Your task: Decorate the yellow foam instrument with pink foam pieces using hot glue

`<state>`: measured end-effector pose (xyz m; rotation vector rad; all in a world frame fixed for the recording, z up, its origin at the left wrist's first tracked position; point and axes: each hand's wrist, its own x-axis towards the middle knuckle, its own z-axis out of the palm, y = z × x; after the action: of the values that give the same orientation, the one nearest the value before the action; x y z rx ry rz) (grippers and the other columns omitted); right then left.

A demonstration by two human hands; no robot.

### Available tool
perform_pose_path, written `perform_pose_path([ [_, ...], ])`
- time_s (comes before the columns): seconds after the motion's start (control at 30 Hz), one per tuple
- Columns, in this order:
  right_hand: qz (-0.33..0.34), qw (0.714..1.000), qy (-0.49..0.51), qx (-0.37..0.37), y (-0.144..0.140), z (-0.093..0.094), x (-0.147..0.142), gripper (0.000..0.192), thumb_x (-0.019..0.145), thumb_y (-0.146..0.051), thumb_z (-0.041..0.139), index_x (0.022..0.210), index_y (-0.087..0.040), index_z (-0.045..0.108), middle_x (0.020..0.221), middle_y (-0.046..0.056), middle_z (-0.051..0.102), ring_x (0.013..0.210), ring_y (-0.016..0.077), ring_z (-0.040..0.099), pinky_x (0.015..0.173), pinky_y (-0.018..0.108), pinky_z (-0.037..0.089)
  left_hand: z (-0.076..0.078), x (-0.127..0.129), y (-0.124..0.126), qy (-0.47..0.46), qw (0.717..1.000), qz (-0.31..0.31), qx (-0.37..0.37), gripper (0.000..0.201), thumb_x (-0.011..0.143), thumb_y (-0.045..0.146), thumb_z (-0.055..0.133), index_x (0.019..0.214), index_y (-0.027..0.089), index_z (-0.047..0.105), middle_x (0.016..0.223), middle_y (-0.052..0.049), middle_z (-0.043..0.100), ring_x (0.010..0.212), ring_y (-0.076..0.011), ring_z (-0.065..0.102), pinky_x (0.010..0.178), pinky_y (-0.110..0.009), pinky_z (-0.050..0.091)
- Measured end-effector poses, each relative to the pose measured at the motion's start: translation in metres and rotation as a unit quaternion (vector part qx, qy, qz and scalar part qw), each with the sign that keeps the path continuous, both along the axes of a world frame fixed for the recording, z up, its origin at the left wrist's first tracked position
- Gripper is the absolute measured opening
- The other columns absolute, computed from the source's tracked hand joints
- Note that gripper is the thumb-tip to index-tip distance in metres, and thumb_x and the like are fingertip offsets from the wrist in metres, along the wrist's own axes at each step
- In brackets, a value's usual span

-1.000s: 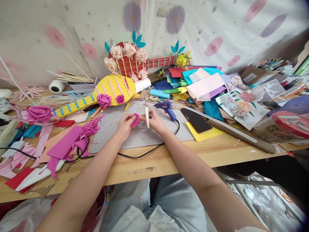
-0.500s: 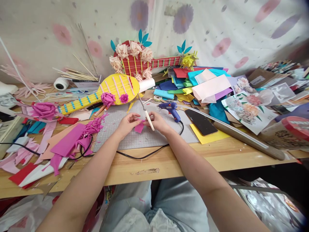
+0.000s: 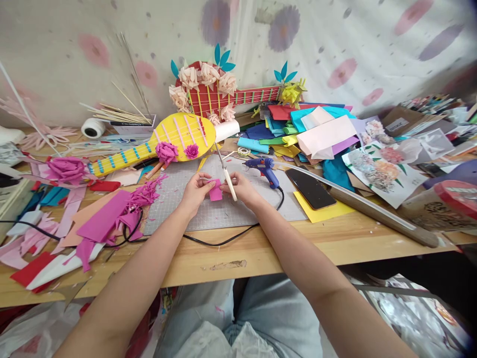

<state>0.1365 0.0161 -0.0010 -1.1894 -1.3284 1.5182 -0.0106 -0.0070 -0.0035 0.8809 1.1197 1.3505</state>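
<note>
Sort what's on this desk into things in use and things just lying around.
In use: small pink foam piece in left hand; white-handled scissors in right hand; grey cutting mat.

Lying about: blue glue gun; black phone; yellow paper guitar.

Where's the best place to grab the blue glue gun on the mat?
Take the blue glue gun by its handle, coming from the near right. It lies on its side beyond the right hand, nozzle pointing left, handle angled toward the phone, cord trailing off its end.

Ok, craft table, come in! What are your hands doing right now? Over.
Left hand pinching pink paper piece. Right hand gripping scissors, blades pointing away. Blue glue gun just right of hands, cord trailing below.
</note>
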Motion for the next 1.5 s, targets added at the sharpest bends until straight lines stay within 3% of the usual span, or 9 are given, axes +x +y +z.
perform_pose_path([
  [0.3, -0.005, 1.0, 0.016, -0.015, 0.0, 0.005, 0.003, 0.051, 0.046, -0.028, 0.084, 0.073, -0.021, 0.041, 0.054, -0.007, 0.055, 0.045, 0.0073, 0.05, 0.04, 0.019, 0.038, -0.003, -0.002, 0.0, 0.044, 0.996, -0.052, 0.063, 0.031, 0.061, 0.026, 0.075, 0.085, 0.023, 0.055, 0.064, 0.003, 0.062, 0.057, -0.012, 0.056, 0.057, -0.024, 0.044],
  [0.53, -0.017, 0.999, 0.018, -0.028, 0.002, 0.005, 0.002, 0.052, 0.047, -0.028, 0.084, 0.074, -0.02, 0.041, 0.053, -0.007, 0.054, 0.045, 0.0075, 0.05, 0.042, 0.02, 0.038, -0.007, -0.005, 0.003, 0.134, 0.98, -0.036, 0.142, 0.003, 0.069, 0.02, 0.066, 0.071, 0.019, 0.064, 0.069, 0.0, 0.061, 0.066, -0.0119, 0.054, 0.066, -0.023, 0.043],
  [0.7, 0.005, 1.0, 0.013, -0.015, 0.002, 0.004, 0.005, 0.055, 0.046, -0.038, 0.084, 0.075, -0.021, 0.04, 0.054, -0.007, 0.053, 0.046, 0.0075, 0.049, 0.042, 0.02, 0.036, -0.007, -0.006, 0.002, 0.157, 0.98, -0.033, 0.122, 0.009, 0.067, 0.021, 0.067, 0.075, 0.017, 0.064, 0.072, 0.0, 0.062, 0.067, -0.0124, 0.055, 0.066, -0.025, 0.043],
  [0.87, 0.053, 0.996, -0.062, 0.041, 0.004, 0.007, 0.019, 0.049, 0.06, -0.054, 0.072, 0.079, -0.021, 0.042, 0.064, -0.005, 0.054, 0.053, 0.0088, 0.047, 0.046, 0.021, 0.033, -0.006, -0.013, 0.003, 0.187, 0.976, -0.013, 0.114, 0.013, 0.068, 0.026, 0.063, 0.078, 0.017, 0.062, 0.074, 0.001, 0.061, 0.067, -0.0113, 0.053, 0.068, -0.025, 0.043],
  [0.97, 0.066, 0.969, -0.194, 0.138, 0.006, 0.015, 0.036, 0.047, 0.06, -0.053, 0.072, 0.08, -0.021, 0.043, 0.07, -0.004, 0.052, 0.062, 0.01, 0.046, 0.054, 0.023, 0.032, -0.003, -0.02, 0.005, 0.184, 0.975, -0.014, 0.126, 0.016, 0.065, 0.023, 0.062, 0.079, 0.017, 0.061, 0.078, 0.0, 0.062, 0.072, -0.012, 0.054, 0.072, -0.026, 0.044],
  [1.07, 0.142, 0.929, -0.288, 0.183, 0.009, 0.025, 0.058, 0.045, 0.062, -0.054, 0.069, 0.081, -0.02, 0.046, 0.073, -0.004, 0.051, 0.067, 0.0115, 0.045, 0.059, 0.024, 0.032, -0.001, -0.03, 0.006, 0.177, 0.974, -0.02, 0.14, 0.022, 0.059, 0.022, 0.066, 0.079, 0.017, 0.06, 0.081, 0.0, 0.062, 0.074, -0.012, 0.055, 0.071, -0.025, 0.045],
  [1.27, 0.293, 0.89, -0.332, 0.107, 0.018, 0.051, 0.084, 0.045, 0.067, -0.061, 0.062, 0.08, -0.02, 0.047, 0.068, -0.004, 0.053, 0.063, 0.0114, 0.047, 0.057, 0.025, 0.032, -0.006, -0.043, 0.01, 0.174, 0.978, -0.045, 0.109, 0.035, 0.056, 0.027, 0.073, 0.085, 0.017, 0.057, 0.085, 0.0, 0.062, 0.063, -0.0084, 0.053, 0.06, -0.023, 0.043],
  [1.5, 0.403, 0.837, -0.367, 0.056, 0.037, 0.06, 0.077, 0.046, 0.066, -0.062, 0.064, 0.078, -0.02, 0.05, 0.063, -0.004, 0.052, 0.058, 0.01, 0.047, 0.056, 0.025, 0.034, -0.009, -0.042, 0.009, 0.17, 0.975, -0.103, 0.096, 0.036, 0.056, 0.023, 0.074, 0.089, 0.017, 0.059, 0.085, -0.001, 0.063, 0.062, -0.0078, 0.053, 0.059, -0.022, 0.042],
])
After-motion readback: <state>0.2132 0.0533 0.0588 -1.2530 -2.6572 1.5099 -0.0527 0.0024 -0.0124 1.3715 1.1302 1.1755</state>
